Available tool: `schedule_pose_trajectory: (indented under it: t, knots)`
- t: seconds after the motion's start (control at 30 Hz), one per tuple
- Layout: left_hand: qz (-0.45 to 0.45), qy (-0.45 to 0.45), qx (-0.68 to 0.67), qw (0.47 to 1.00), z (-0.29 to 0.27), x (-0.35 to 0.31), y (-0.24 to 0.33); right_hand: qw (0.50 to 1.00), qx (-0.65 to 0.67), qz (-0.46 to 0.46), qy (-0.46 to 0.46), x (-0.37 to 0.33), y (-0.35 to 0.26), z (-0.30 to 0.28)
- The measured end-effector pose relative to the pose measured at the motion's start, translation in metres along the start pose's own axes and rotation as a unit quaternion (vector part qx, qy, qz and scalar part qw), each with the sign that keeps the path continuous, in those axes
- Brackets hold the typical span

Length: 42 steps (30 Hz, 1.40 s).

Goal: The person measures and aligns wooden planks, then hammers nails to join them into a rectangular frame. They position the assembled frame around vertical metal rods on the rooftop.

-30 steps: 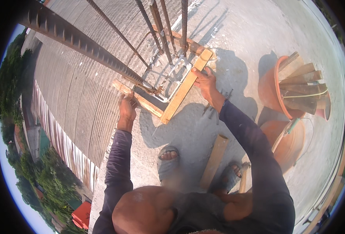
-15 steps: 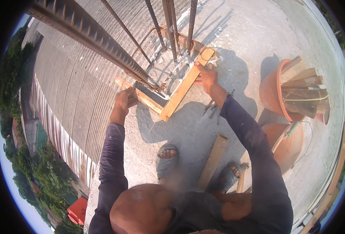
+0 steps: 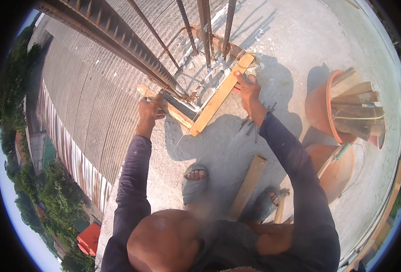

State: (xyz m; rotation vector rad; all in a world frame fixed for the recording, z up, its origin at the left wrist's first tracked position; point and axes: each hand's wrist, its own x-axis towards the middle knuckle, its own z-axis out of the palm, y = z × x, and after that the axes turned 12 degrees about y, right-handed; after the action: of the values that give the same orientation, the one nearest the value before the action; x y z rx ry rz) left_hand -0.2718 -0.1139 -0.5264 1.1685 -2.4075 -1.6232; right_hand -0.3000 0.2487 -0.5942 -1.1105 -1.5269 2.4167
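A wooden frame surrounds the foot of several upright ribbed steel bars (image 3: 132, 50). Its right side is a light yellowish plank (image 3: 221, 97); a shorter, rougher board (image 3: 181, 117) meets it at the near corner. My left hand (image 3: 148, 111) grips that shorter board near its outer end, fingers bent over the top edge. Toward the far end of the plank, my right hand (image 3: 250, 92) holds its outer edge, thumb and fingers against the wood. A reddish-brown board (image 3: 218, 41) forms the far side. Thin pale string runs from the near corner.
Corrugated roofing (image 3: 85, 86) drops away at left. An orange bucket (image 3: 319, 106) of wood offcuts and another orange bucket (image 3: 323, 158) stand at right. A loose plank (image 3: 249, 185) and a hammer (image 3: 280, 206) lie by my feet; thin rods (image 3: 253, 126) lie near my right wrist.
My left hand has shifted up and right, its fingers now higher over the board. My right hand sits slightly nearer along the plank. The view has tilted a little.
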Motion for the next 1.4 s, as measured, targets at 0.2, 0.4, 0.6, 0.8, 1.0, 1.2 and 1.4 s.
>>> schedule_pose_trajectory:
  t: [0.2, 0.4, 0.6, 0.8, 1.0, 1.2, 1.4]
  knots:
    - [0.005, -0.031, -0.035, 0.999, 0.004, 0.009, -0.009, 0.997, 0.035, 0.055, 0.037, -0.004, -0.004, 0.005]
    - [0.022, -0.014, -0.061, 0.998, 0.008, 0.014, -0.02, 0.998, -0.052, 0.011, 0.043, -0.009, -0.005, 0.006]
    - [0.024, -0.019, -0.082, 0.996, 0.006, 0.006, -0.012, 0.999, -0.049, 0.003, 0.013, -0.009, -0.009, 0.006]
    - [0.013, 0.007, -0.076, 0.997, 0.007, 0.0, -0.014, 0.997, -0.071, -0.005, 0.017, -0.008, -0.013, 0.006]
    - [0.002, -0.03, -0.078, 0.997, 0.007, 0.016, -0.028, 0.996, -0.083, 0.023, -0.004, -0.005, -0.012, 0.007]
    - [-0.015, 0.001, -0.08, 0.997, 0.011, 0.004, -0.027, 0.995, -0.093, -0.006, 0.023, 0.0, 0.001, 0.013]
    - [-0.011, -0.014, -0.078, 0.997, 0.01, -0.009, -0.016, 0.997, -0.078, 0.0, 0.019, 0.006, 0.006, 0.01]
